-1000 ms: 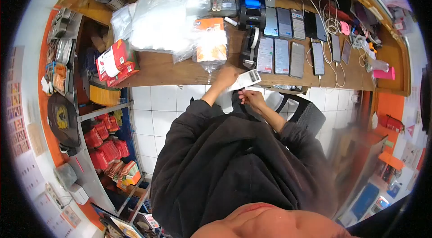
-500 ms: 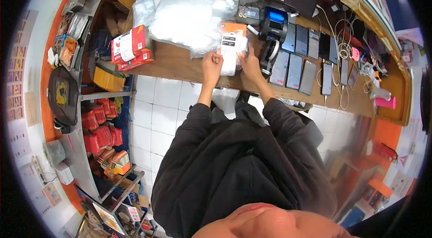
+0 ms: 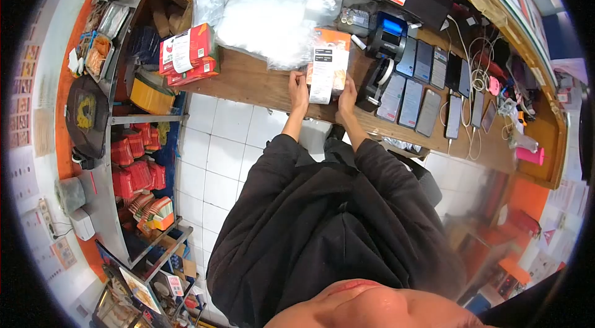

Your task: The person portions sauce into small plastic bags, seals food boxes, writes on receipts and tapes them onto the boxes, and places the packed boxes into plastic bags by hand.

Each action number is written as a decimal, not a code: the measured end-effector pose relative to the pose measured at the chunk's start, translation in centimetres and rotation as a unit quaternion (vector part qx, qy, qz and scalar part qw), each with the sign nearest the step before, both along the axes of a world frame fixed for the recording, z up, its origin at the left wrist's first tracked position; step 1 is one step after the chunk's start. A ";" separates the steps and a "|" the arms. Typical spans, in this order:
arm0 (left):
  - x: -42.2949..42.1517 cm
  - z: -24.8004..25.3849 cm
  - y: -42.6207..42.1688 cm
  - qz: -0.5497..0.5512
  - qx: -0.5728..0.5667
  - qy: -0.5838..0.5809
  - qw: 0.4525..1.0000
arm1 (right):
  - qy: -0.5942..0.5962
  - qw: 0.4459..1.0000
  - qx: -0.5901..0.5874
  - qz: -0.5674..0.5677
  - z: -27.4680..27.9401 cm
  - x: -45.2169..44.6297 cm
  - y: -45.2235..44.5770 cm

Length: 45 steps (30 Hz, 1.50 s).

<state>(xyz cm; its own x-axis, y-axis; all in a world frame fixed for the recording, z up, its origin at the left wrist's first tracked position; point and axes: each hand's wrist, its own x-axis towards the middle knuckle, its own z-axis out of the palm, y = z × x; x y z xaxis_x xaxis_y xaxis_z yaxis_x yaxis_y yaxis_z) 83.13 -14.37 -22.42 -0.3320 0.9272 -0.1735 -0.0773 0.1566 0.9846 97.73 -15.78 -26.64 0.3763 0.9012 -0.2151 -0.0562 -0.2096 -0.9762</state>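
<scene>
An orange and white packet (image 3: 339,61) lies on the wooden table near its front edge, with a printed white label (image 3: 321,83) over its left part. The label's lower end reaches past the packet. My left hand (image 3: 299,91) is at the left side of the packet, its fingers bent together; whatever they may pinch is too small to tell. At the right side of the packet, my right hand (image 3: 348,95) touches the edge with its fingers close to it. A black tape dispenser (image 3: 374,83) stands just right of that hand.
Clear plastic bags (image 3: 266,18) cover the table behind the packet. Red boxes (image 3: 189,55) sit at the left. A black label printer (image 3: 388,36) and several phones (image 3: 409,102) stand at the right, with white cables (image 3: 477,80) beyond. Shelves with red packets (image 3: 133,148) are at the far left.
The label has gone from between my hands near the table edge onto the packet. My hands have moved up to the packet's two sides. The camera view has shifted.
</scene>
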 end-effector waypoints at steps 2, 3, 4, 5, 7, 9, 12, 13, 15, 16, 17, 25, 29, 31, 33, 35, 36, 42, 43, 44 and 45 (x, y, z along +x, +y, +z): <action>-0.6 0.5 0.1 -0.013 -0.004 0.024 1.000 | 0.005 0.998 -0.054 0.025 1.8 0.1 -1.1; -1.2 1.9 0.4 -0.031 -0.119 -0.037 0.992 | 0.020 0.992 -0.117 0.050 3.1 0.0 -2.1; -2.0 3.1 1.1 -0.047 -0.227 -0.098 0.968 | -0.153 0.984 -0.075 0.050 1.9 -0.1 -3.3; -3.3 1.8 2.2 -0.089 -0.164 -0.127 0.974 | -0.157 0.985 -0.033 0.065 3.9 0.0 -3.1; -4.0 2.8 5.2 -0.089 -0.084 -0.105 0.987 | -0.161 0.981 0.052 0.097 8.0 0.2 -2.9; -2.8 7.9 6.4 -0.123 0.030 -0.090 0.988 | -0.385 0.890 0.240 0.047 13.5 0.5 0.7; -0.2 13.0 8.6 -0.241 0.133 0.019 0.961 | -0.484 0.825 0.208 0.206 12.5 2.8 7.7; 0.3 14.8 8.7 -0.338 0.035 0.075 0.938 | -0.533 0.783 0.145 0.286 12.9 2.5 8.4; 2.4 16.0 7.6 -0.344 0.197 0.151 0.905 | -0.415 0.816 0.126 0.382 8.7 4.3 10.4; 3.0 16.6 6.7 -0.333 0.257 0.166 0.892 | -0.287 0.829 0.091 0.470 9.8 4.1 10.3; 3.0 17.2 6.1 -0.371 0.204 0.130 0.897 | -0.297 0.847 0.104 0.428 11.0 5.2 9.3; 2.9 33.0 0.7 -0.310 0.469 0.058 0.825 | -0.368 0.832 0.298 0.289 40.2 15.7 4.6; 2.1 30.5 0.6 -0.350 0.363 -0.110 0.856 | -0.458 0.841 0.260 0.128 54.1 25.2 5.5; 2.2 28.7 0.6 -0.327 0.282 -0.109 0.896 | -0.503 0.838 0.205 0.050 59.5 29.9 7.1; 2.3 26.5 0.5 -0.270 0.225 -0.099 0.931 | -0.630 0.743 0.222 0.034 63.7 37.8 11.6; 2.6 24.7 0.7 -0.215 0.197 -0.105 0.951 | -0.461 0.838 0.206 0.205 66.2 48.8 14.9; 3.0 24.2 0.9 -0.185 0.187 -0.107 0.959 | -0.166 0.897 0.202 0.356 66.1 53.5 15.6; 4.9 23.5 2.7 -0.073 0.158 -0.143 0.974 | -0.434 0.891 0.114 -0.071 66.7 58.7 25.9; 4.8 23.3 3.1 -0.066 0.150 -0.137 0.977 | -0.388 0.902 0.147 -0.115 65.2 59.7 28.0; 4.4 22.4 3.8 -0.067 0.149 -0.138 0.977 | -0.338 0.910 0.181 -0.156 63.8 60.7 30.2; 4.6 22.4 4.5 -0.055 0.141 -0.127 0.980 | -0.302 0.917 0.213 -0.148 61.9 63.0 32.7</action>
<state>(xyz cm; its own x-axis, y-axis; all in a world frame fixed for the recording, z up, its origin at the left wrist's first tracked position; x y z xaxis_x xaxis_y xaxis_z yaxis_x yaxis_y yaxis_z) 87.71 -9.90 0.02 -0.2061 0.9781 0.0304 -0.3224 -0.0972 0.9416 160.75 16.96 35.26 0.5526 0.6943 0.4610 0.5295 0.1346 -0.8376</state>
